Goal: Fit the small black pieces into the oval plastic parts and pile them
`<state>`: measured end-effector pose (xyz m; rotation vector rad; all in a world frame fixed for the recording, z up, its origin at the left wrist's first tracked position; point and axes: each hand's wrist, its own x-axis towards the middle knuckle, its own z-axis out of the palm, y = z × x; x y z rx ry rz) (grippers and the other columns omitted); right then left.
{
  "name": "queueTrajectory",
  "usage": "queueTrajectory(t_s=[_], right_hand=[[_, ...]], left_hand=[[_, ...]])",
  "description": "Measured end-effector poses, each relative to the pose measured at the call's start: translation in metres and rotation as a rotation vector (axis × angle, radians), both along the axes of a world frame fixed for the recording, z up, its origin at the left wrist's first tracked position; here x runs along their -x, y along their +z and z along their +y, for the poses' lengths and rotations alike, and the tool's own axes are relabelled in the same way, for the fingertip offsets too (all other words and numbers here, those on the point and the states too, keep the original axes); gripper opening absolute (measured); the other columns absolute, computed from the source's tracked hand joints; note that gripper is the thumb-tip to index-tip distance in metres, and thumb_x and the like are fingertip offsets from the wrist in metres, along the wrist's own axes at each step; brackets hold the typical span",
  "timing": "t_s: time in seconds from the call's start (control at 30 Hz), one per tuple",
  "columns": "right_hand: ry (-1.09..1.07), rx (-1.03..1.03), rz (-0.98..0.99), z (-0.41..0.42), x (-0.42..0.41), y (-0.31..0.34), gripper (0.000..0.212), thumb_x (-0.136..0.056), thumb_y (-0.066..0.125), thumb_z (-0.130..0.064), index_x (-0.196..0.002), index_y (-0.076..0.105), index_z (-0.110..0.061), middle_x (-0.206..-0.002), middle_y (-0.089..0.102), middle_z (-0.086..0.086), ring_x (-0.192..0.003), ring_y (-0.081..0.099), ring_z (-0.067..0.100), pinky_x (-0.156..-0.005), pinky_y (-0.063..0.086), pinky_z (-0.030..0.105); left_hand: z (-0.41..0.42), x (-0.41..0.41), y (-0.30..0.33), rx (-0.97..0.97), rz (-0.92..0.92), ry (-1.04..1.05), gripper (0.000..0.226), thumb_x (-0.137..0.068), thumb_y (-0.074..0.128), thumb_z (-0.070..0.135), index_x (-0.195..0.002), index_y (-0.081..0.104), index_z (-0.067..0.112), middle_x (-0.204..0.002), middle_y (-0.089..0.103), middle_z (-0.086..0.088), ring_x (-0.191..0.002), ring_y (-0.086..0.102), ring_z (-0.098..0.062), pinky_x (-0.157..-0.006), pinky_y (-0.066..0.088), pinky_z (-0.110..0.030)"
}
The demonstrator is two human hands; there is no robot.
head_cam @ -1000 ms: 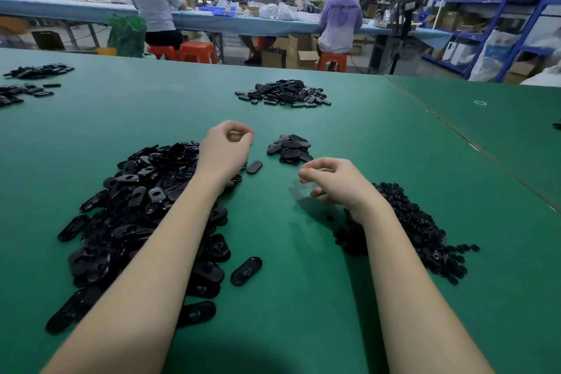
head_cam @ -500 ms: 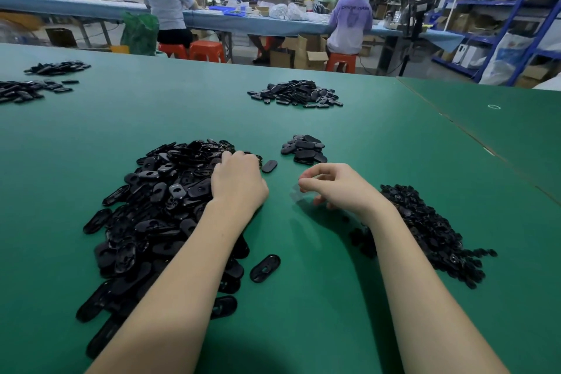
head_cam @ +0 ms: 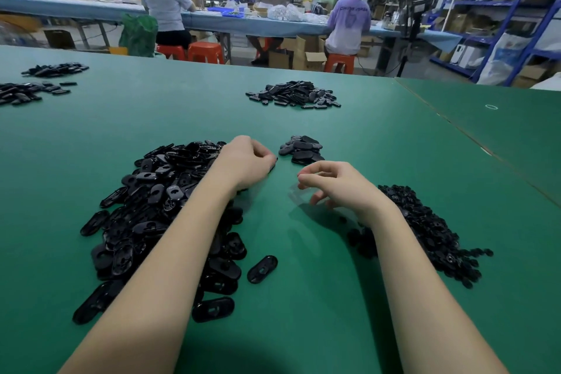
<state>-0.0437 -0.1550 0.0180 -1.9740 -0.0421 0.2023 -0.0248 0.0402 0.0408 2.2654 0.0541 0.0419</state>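
Left hand (head_cam: 247, 162) resting at far edge of big heap of oval parts (head_cam: 158, 206) on green desk (head_cam: 303, 297), fingers curling over dark piece, possibly pinching it; view unclear. Right hand (head_cam: 337, 185) hovering with fingers loosely curled, holding nothing visible. Heap of small black pieces (head_cam: 431, 228) lying partly behind right wrist. Small finished pile (head_cam: 302, 149) sitting just beyond both hands. Another heap (head_cam: 293, 94) lying toward far edge.

Legible text: none. The back of the lilac short-sleeved shirt (head_cam: 349, 23) worn by a seated person at the far blue-covered worktop (head_cam: 91, 7) carries one printed line, too blurred to read.
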Motion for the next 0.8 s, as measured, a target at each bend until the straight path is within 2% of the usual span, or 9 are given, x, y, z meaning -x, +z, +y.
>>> queueTrajectory(t_s=[0.03,0.13,0.17,0.23,0.37,0.47,0.57,0.63,0.8], right_hand=[[-0.013,-0.012,-0.004,-0.002,0.001,0.001,0.01,-0.096,0.069,-0.029,-0.101,0.072,-0.021,-0.096,0.078,-0.005,-0.059,0.063,0.005,-0.049,0.044,0.014],[-0.053,-0.036,-0.022,-0.008,0.001,0.004,0.013,-0.097,0.068,-0.033,-0.103,0.073,-0.023,-0.096,0.078,-0.008,-0.061,0.064,0.005,-0.057,0.047,0.018],[-0.064,-0.04,-0.026,-0.011,0.001,0.005,0.015,-0.097,0.068,-0.035,-0.104,0.073,-0.023,-0.096,0.078,-0.009,-0.061,0.064,0.004,-0.059,0.047,0.018],[-0.077,-0.032,-0.029,-0.017,0.001,0.008,0.016,-0.096,0.068,-0.036,-0.105,0.073,-0.024,-0.095,0.078,-0.01,-0.061,0.064,0.004,-0.059,0.047,0.019],[-0.071,0.193,-0.02,-0.03,0.001,0.014,0.012,-0.094,0.069,-0.034,-0.092,0.075,-0.023,-0.085,0.078,-0.013,-0.056,0.063,0.001,-0.052,0.041,0.019],[-0.039,0.497,0.046,-0.04,0.001,0.022,0.014,-0.089,0.071,-0.032,-0.085,0.076,-0.02,-0.074,0.076,-0.015,-0.054,0.06,0.004,-0.06,0.046,0.022],[0.0,0.71,0.149,-0.045,0.003,0.03,0.017,-0.082,0.078,-0.036,-0.086,0.08,-0.02,-0.075,0.077,-0.012,-0.061,0.061,0.009,-0.07,0.053,0.024],[0.019,0.771,0.219,-0.044,0.006,0.032,0.022,-0.077,0.082,-0.038,-0.09,0.081,-0.021,-0.076,0.077,-0.012,-0.066,0.064,0.01,-0.082,0.055,0.027],[-0.017,0.837,0.225,-0.034,0.006,0.029,0.028,-0.065,0.089,-0.039,-0.089,0.083,-0.025,-0.087,0.078,0.004,-0.079,0.07,0.019,-0.087,0.059,0.035]], left_hand=[[0.0,0.002,0.002,0.181,0.056,-0.025,0.016,-0.093,0.063,0.023,-0.085,0.074,0.014,-0.082,0.072,-0.001,-0.068,0.061,-0.017,-0.07,0.046,-0.027],[-0.003,0.006,0.002,0.826,0.314,-0.124,0.011,-0.099,0.058,0.012,-0.096,0.069,0.009,-0.102,0.076,-0.009,-0.087,0.074,-0.016,-0.071,0.055,-0.022],[-0.004,0.007,0.0,0.963,0.375,-0.134,0.012,-0.1,0.056,0.009,-0.098,0.067,0.007,-0.1,0.077,-0.01,-0.088,0.075,-0.018,-0.068,0.056,-0.021],[-0.007,0.009,-0.003,1.09,0.427,-0.141,0.013,-0.101,0.053,0.007,-0.1,0.066,0.004,-0.091,0.077,-0.009,-0.085,0.075,-0.02,-0.065,0.058,-0.021],[-0.016,0.009,-0.008,1.109,0.392,-0.151,0.013,-0.101,0.051,0.004,-0.103,0.063,0.0,-0.092,0.076,-0.013,-0.079,0.076,-0.021,-0.062,0.059,-0.022],[-0.022,0.01,-0.013,1.013,0.326,-0.154,0.009,-0.1,0.052,0.003,-0.105,0.06,0.001,-0.09,0.076,-0.012,-0.079,0.076,-0.02,-0.061,0.059,-0.021],[-0.029,0.012,-0.017,0.945,0.269,-0.124,0.008,-0.099,0.055,0.0,-0.097,0.058,0.006,-0.088,0.075,-0.015,-0.073,0.075,-0.019,-0.06,0.058,-0.02],[-0.033,0.012,-0.019,0.911,0.228,-0.105,0.012,-0.098,0.055,-0.003,-0.095,0.059,0.008,-0.094,0.073,-0.021,-0.07,0.075,-0.019,-0.057,0.056,-0.018],[-0.035,0.015,-0.023,0.882,0.206,-0.133,0.024,-0.094,0.052,-0.01,-0.105,0.07,0.002,-0.101,0.073,-0.022,-0.081,0.076,-0.022,-0.063,0.058,-0.017]])
